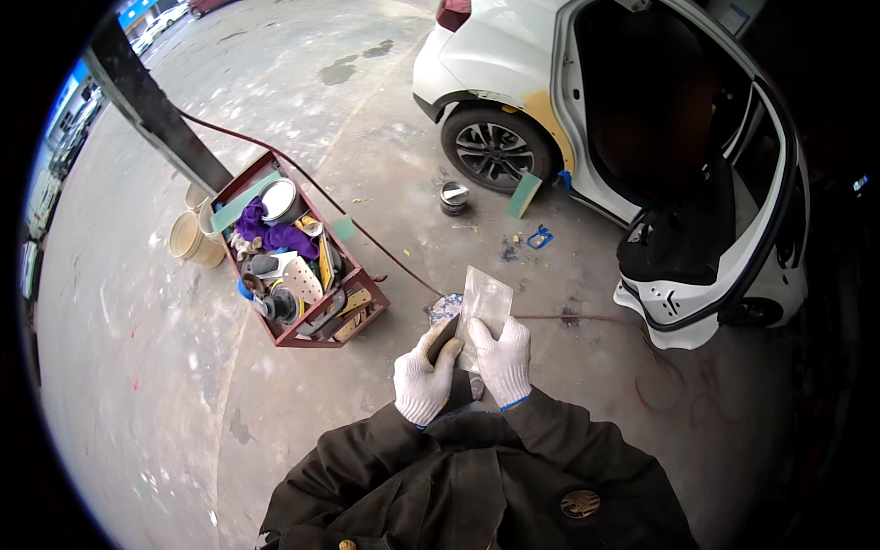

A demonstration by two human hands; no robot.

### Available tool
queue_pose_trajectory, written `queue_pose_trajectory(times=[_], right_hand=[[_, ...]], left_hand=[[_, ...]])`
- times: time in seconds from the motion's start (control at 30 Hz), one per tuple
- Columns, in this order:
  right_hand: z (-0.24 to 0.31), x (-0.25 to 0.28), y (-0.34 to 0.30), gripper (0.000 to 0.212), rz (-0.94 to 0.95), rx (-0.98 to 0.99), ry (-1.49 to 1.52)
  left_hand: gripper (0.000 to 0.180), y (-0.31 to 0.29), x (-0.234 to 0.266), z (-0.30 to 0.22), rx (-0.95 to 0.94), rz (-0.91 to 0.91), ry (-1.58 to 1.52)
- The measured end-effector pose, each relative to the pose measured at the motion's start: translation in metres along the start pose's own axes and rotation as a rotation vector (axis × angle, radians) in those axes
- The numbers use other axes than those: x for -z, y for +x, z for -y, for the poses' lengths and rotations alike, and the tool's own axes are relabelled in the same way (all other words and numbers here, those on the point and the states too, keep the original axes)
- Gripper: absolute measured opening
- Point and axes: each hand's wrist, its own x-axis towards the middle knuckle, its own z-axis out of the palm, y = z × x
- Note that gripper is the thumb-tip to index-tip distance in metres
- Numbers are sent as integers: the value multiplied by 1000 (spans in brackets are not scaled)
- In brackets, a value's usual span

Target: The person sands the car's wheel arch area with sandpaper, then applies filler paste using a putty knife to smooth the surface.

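Observation:
My left hand (424, 377), in a white knit glove, is closed on a dark flat block (444, 337). My right hand (503, 363), gloved the same way, grips a dusty pale rectangular sheet (488, 300) with its thumb on the near face. The sheet stands upright beside the block, its top reaching above both hands. Both hands are close together in front of my chest. What the fingers do behind the sheet is hidden. Just past the hands, a round speckled thing (446, 308) on the floor is partly covered by them.
A red tool cart (332, 341) with cans, purple cloth and tools stands left, near pale buckets (186, 240) and a post (151, 110). A hose (362, 236) crosses the floor. A white car (509, 55) with an open door is right; a can (454, 199) and green board (523, 196) sit near its wheel.

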Motion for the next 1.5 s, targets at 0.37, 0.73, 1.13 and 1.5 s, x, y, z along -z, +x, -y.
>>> queue_pose_trajectory(times=[0.37, 0.73, 1.13, 1.5], right_hand=[[-19, 13, 22, 31, -179, -87, 277], [-18, 15, -4, 36, -179, -58, -66], [-2, 28, -10, 29, -113, 266, -137], [-1, 42, 9, 29, 69, 249, -39]], left_hand=[[45, 40, -1, 14, 215, 407, -6], [38, 36, -6, -13, 80, 356, 103], [28, 43, 6, -11, 25, 768, 163], [28, 52, 0, -22, 178, 835, 113]])
